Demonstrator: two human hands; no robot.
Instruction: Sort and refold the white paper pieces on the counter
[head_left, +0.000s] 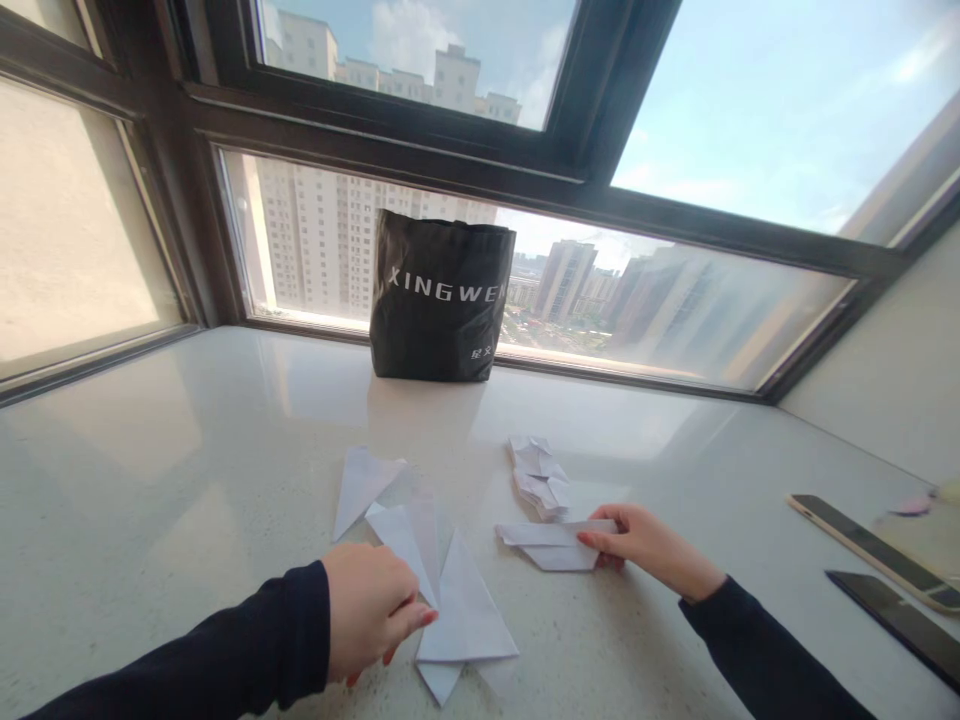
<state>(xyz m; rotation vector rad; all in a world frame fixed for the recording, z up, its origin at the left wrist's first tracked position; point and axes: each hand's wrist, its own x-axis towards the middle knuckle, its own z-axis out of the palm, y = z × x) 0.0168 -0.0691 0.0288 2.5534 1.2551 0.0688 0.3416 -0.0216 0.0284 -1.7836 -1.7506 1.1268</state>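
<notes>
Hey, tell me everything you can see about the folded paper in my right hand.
The folded paper is white, plain and matte-looking, creased into a long, narrow shape. Its upper strip reaches further left than the lower part, whose left edge slants. Your right hand grips its right end, the thumb across the near face. It sits low over the pale countertop, just nearer you than a small folded paper stack; whether it touches either is unclear.

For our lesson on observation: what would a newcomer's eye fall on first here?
Probably the black bag, upright on the ledge before the window. Then the right hand, pinching a folded strip right of centre, and the left hand beside white papers in the lower middle.
</notes>
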